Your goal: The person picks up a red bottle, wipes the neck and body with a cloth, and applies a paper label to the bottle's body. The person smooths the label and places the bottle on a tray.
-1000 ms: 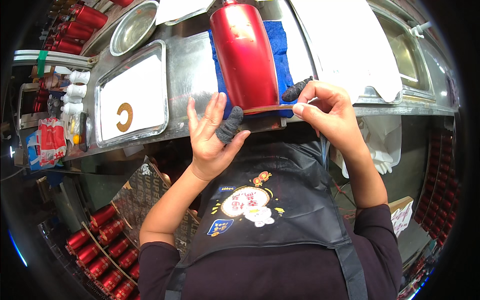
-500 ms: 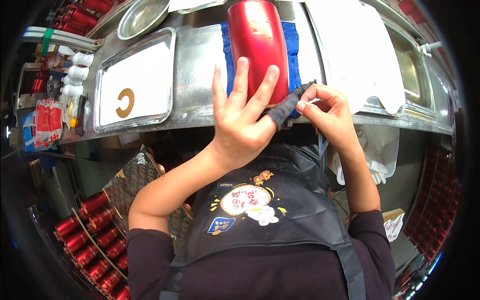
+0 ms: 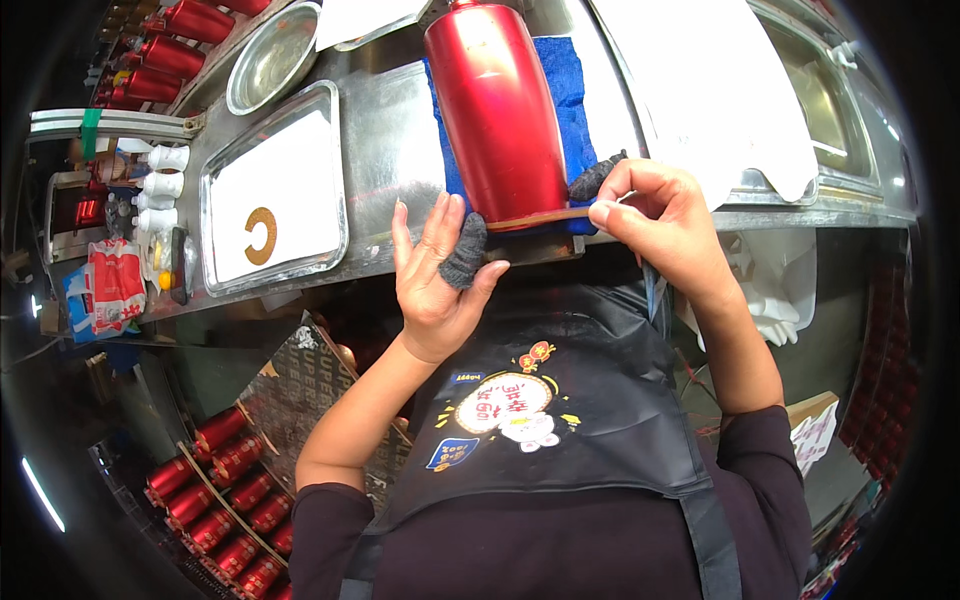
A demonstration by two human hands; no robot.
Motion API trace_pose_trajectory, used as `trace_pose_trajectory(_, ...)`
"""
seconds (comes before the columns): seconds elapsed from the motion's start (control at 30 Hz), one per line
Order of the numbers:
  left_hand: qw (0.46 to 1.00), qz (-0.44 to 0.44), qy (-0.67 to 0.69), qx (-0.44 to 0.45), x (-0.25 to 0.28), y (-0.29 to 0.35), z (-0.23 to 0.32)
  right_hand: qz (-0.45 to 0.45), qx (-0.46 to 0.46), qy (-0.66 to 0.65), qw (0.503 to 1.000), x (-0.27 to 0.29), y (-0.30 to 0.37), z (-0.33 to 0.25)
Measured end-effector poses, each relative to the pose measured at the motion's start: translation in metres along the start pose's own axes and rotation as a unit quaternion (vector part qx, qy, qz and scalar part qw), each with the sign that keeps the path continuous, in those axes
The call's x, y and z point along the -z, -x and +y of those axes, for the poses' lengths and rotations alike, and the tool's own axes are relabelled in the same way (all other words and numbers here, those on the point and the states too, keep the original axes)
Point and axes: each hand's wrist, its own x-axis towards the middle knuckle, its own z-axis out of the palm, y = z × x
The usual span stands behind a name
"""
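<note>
A shiny red metal bottle (image 3: 497, 110) lies on a blue cloth (image 3: 570, 85), its base end toward me. Across that near end runs a thin brown strip (image 3: 540, 218). My right hand (image 3: 655, 225) pinches the strip's right end between thumb and a finger; a dark grey knitted sleeve covers its index finger, which reaches beside the bottle. My left hand (image 3: 435, 285) is just left of the near end, its fingers stretched out. Its index finger wears a similar grey sleeve (image 3: 465, 252) and comes up to the strip's left end; whether they touch I cannot tell.
On the left of the metal bench, a tray (image 3: 338, 180) holds a white sheet and a brown C-shaped piece (image 3: 261, 236). A round metal bowl (image 3: 272, 60) stands behind it. White sheets (image 3: 720, 100) cover the right side. Red bottles (image 3: 235, 458) stand in rows at lower left.
My left hand has come off the bottle's side and moved down to its near left corner. The brown strip now shows across the near end, held at the right by my right hand.
</note>
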Motion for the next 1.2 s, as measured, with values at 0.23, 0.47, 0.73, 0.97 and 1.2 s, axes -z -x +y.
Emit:
trace_pose_trajectory(0.23, 0.995, 0.005, -0.075, -0.067, 0.003, -0.023, 0.011, -0.002, 0.006, 0.009, 1.0, 0.004, -0.003, 0.008)
trace_pose_trajectory(0.47, 0.98, -0.01, -0.166, -0.112, -0.011, -0.058, 0.031, -0.011, 0.001, 0.031, 0.999, 0.001, -0.006, 0.008)
trace_pose_trajectory(0.73, 0.998, 0.034, 0.03, 0.036, -0.001, -0.026, 0.01, -0.024, -0.017, -0.007, 1.0, 0.0, -0.001, 0.004)
trace_pose_trajectory(0.97, 1.0, 0.013, 0.011, 0.007, -0.002, -0.002, 0.004, -0.004, -0.019, -0.03, 0.999, 0.001, -0.004, 0.006)
trace_pose_trajectory(1.2, 0.992, -0.006, -0.101, -0.08, 0.005, -0.03, 0.017, -0.009, -0.007, -0.008, 1.0, 0.004, -0.004, 0.006)
